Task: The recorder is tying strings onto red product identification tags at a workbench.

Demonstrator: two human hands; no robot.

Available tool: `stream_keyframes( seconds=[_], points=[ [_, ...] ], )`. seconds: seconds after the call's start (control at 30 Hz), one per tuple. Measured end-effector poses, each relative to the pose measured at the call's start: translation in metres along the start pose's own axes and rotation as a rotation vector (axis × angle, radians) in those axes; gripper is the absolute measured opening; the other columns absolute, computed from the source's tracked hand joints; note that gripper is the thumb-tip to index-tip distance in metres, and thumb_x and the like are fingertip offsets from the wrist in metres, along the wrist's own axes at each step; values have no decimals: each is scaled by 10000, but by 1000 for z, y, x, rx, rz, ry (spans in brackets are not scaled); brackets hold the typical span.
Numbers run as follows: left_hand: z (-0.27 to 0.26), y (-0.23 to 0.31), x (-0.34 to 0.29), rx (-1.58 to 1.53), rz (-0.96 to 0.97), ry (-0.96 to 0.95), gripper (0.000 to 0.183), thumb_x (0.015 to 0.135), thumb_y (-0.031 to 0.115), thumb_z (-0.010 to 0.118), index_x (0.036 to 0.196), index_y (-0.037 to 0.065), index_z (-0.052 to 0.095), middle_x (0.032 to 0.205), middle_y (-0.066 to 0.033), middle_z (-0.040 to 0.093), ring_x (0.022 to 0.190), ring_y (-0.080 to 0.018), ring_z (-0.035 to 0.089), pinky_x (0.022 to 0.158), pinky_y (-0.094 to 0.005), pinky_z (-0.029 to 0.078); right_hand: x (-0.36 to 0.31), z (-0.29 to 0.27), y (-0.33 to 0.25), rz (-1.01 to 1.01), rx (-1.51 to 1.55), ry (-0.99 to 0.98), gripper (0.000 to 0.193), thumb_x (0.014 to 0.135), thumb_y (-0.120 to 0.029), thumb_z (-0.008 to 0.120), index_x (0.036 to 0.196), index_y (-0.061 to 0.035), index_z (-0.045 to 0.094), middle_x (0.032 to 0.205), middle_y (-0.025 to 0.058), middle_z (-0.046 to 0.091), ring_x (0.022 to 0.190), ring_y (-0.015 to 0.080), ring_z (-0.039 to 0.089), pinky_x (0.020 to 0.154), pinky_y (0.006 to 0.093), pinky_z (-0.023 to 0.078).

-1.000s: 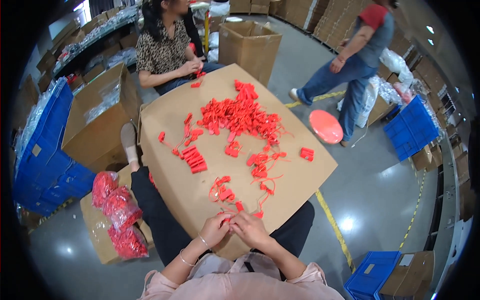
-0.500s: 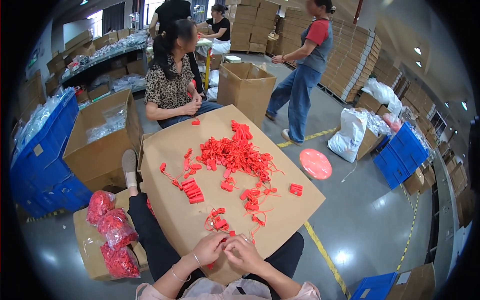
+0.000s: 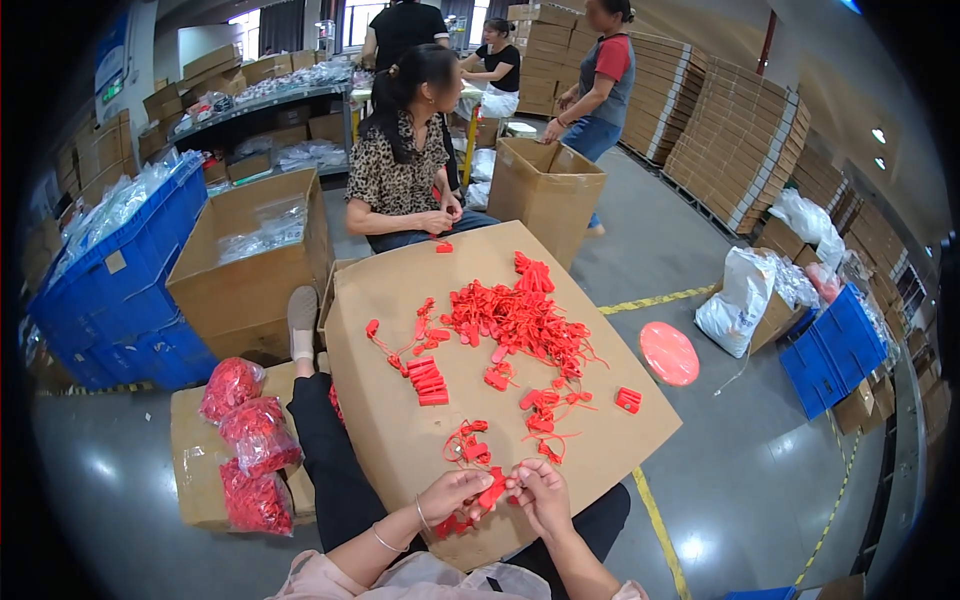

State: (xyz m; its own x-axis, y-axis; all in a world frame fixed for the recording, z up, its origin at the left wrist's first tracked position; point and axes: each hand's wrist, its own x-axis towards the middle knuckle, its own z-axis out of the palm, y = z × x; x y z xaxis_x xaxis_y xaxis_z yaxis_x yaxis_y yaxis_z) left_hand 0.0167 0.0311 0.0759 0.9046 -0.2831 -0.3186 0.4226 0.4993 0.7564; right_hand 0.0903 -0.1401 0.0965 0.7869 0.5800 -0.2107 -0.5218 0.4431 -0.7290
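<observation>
Near the front edge of the cardboard-topped table (image 3: 620, 450), my left hand (image 3: 452, 498) pinches a small red plastic piece (image 3: 492, 489). My right hand (image 3: 543, 500) is closed at the fingertips just beside it; a bit of red shows there, too small to make out. More red pieces (image 3: 455, 524) lie under my left hand. Just beyond my hands sits a small cluster of red pieces with cords (image 3: 467, 445). Farther back are a neat row of red pieces (image 3: 428, 381), a large tangled heap of red corded pieces (image 3: 520, 318) and a separate red block (image 3: 628, 400).
Across the table a seated person (image 3: 405, 170) holds their hands together by a red piece (image 3: 444, 248). Another person (image 3: 600, 90) stands behind a tall carton (image 3: 550, 195). Bags of red pieces (image 3: 262, 435) lie at left, near blue crates (image 3: 130, 290). A pink round stool (image 3: 669, 353) stands right.
My hands have moved apart slightly and lifted, bringing the red piece into sight. The view has shifted, and the standing person has gone behind the tall carton.
</observation>
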Motion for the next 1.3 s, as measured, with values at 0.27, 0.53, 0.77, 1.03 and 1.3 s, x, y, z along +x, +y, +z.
stream_keyframes(
  seconds=[0.27,0.53,0.77,1.03,1.3],
  points=[
    [1,-6,2,125,63,-62,231,896,233,508,1008,31,517,791,-39,588,724,-106,563,707,-230,453,0,-10,0,24,88,4,136,861,-27,498,992,7,513,870,119,601,756,179,605,676,275,518],
    [-17,-8,-1,177,-20,65,207,875,207,541,933,8,541,723,-38,578,625,-107,559,613,-234,470,3,-23,-1,-55,-10,50,118,867,-38,501,974,3,526,836,98,596,733,172,606,655,264,516],
    [-16,-5,-8,250,-54,192,193,855,212,567,814,24,575,641,-20,560,446,-49,457,376,-192,344,-3,-30,11,-170,-555,23,66,845,-11,535,911,-9,538,810,50,592,720,106,582,658,225,484],
    [-8,-32,2,182,-1,185,202,883,217,523,909,33,604,634,9,531,450,-32,432,366,-177,304,-6,-10,16,-4,-685,-350,93,839,18,535,930,4,538,845,57,607,775,113,600,705,231,486],
    [-6,-22,-8,396,49,-38,226,871,288,532,848,73,597,560,34,494,442,-22,411,413,-181,302,4,-13,8,76,-418,-236,51,852,12,488,894,24,514,836,146,612,730,235,640,651,315,548]
  ],
)
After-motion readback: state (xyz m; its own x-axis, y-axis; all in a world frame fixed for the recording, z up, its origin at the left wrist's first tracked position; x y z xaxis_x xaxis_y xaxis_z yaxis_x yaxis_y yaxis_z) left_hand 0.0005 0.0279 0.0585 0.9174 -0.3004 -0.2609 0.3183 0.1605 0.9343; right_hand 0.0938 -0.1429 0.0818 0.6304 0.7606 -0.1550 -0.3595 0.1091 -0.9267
